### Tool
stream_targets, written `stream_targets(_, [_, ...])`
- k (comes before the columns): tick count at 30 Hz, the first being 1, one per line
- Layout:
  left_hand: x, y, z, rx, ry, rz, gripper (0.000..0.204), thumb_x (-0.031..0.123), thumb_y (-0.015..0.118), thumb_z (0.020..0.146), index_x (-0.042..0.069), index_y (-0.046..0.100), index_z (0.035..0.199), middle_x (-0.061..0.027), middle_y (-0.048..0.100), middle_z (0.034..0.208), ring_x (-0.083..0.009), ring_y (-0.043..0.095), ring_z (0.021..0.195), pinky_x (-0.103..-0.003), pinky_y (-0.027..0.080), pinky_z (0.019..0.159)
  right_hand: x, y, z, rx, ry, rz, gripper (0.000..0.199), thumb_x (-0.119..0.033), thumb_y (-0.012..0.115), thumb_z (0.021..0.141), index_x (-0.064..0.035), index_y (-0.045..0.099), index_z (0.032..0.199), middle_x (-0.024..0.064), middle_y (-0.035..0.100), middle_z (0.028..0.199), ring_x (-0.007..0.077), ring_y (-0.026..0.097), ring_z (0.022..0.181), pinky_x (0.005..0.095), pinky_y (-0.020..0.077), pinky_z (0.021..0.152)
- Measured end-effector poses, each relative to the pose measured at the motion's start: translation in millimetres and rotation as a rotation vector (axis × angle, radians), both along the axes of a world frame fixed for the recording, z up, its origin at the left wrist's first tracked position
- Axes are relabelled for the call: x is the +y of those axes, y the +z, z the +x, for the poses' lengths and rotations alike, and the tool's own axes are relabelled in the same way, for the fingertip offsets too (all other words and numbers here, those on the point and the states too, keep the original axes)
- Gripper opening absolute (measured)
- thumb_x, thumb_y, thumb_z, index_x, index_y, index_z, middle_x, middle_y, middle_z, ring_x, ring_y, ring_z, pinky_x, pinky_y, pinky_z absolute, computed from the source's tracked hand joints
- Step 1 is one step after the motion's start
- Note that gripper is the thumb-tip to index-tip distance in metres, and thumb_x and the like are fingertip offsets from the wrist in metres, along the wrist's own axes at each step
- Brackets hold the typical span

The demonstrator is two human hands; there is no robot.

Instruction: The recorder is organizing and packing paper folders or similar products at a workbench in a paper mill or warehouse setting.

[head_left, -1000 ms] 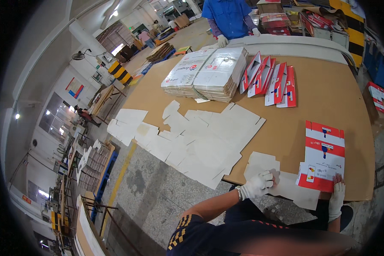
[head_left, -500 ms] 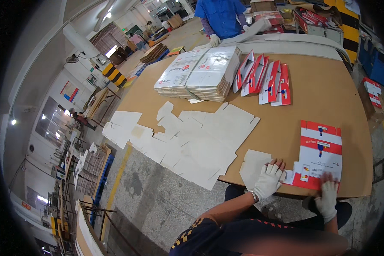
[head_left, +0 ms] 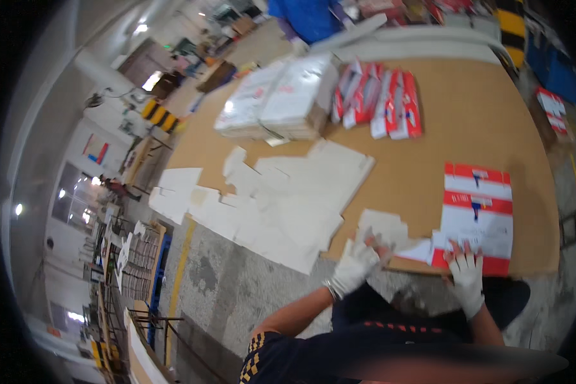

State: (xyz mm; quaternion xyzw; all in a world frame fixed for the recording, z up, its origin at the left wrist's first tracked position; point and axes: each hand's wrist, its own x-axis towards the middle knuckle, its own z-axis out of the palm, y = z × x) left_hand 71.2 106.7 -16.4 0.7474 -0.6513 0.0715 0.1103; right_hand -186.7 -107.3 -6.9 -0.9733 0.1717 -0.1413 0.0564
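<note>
Just at the worktop's point(head_left: 467, 115) near edge, a flat red-and-white carton point(head_left: 479, 223).
Right hand point(head_left: 467, 279), fingers spread, hides part of it; left hand point(head_left: 354, 269) blurs over a pale flap point(head_left: 383, 224), grip impossible to tell.

The carton point(head_left: 483, 224) lies flat at three o'clock in the view, printed face up: white panels between red bands, small blue motifs toward its twelve o'clock end, a tab jutting out at eight o'clock. Its six o'clock end meets the desk point(head_left: 454, 115) edge. At its nine o'clock, the plain pale sheet point(head_left: 379, 223) shows an angular outline, partly covered.
</note>
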Motion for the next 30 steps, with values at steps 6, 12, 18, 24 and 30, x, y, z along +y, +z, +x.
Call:
stream_targets(6, [-19, 42, 10, 0.54, 0.302, -0.004, 0.058, 0.014, 0.075, 0.072, 0.005, 0.051, 0.124, -0.0193, 0.054, 0.12, -0.0353, 0.048, 0.116, -0.044, 0.039, 0.094, 2, 18, -3, 0.034, -0.031, 0.042, 0.072, -0.02, 0.078, 0.063, -0.0092, 0.052, 0.129, 0.0152, 0.04, 0.144, 0.0366, 0.033, 0.135, 0.0621, 0.0194, 0.108])
stream_targets(12, [-54, -7, -32, 1.278, 0.446, -0.875, 0.079, 0.007, 0.071, 0.081, -0.001, 0.023, 0.143, -0.0169, 0.044, 0.134, -0.0264, 0.044, 0.123, -0.04, 0.037, 0.102, 6, 17, -5, 0.07, -0.065, 0.03, 0.071, -0.032, 0.077, 0.065, -0.0143, 0.053, 0.13, 0.0112, 0.042, 0.144, 0.0347, 0.036, 0.133, 0.062, 0.0239, 0.106])
stream_targets(18, [-85, -7, -38, 1.239, 0.555, -0.687, 0.031, 0.013, 0.054, 0.095, -0.006, 0.049, 0.118, -0.0176, 0.063, 0.106, -0.0246, 0.06, 0.099, -0.036, 0.045, 0.09, -3, 17, -10, 0.088, -0.003, 0.001, 0.06, -0.034, 0.07, 0.073, -0.0159, 0.055, 0.128, 0.0099, 0.043, 0.143, 0.0342, 0.037, 0.132, 0.0622, 0.0243, 0.106])
stream_targets(24, [-91, -13, -34, 0.605, 0.278, -0.335, 0.053, 0.008, 0.051, 0.091, -0.005, 0.032, 0.139, -0.0262, 0.048, 0.131, -0.0396, 0.052, 0.116, -0.04, 0.044, 0.094, -34, 24, -17, 0.175, 0.138, -0.088, 0.052, -0.014, 0.047, 0.086, -0.0177, 0.044, 0.138, 0.0074, 0.042, 0.143, 0.031, 0.041, 0.13, 0.0601, 0.0327, 0.101])
stream_targets(30, [-99, 4, -37, 0.158, -0.174, 0.03, 0.076, 0.018, 0.062, 0.081, 0.0, 0.025, 0.145, -0.0196, 0.023, 0.153, -0.0379, 0.022, 0.141, -0.058, 0.019, 0.11, -35, 29, -12, 0.174, 0.089, -0.038, 0.055, -0.01, 0.047, 0.085, -0.0177, 0.044, 0.139, 0.0072, 0.041, 0.146, 0.029, 0.035, 0.136, 0.0602, 0.0285, 0.104])
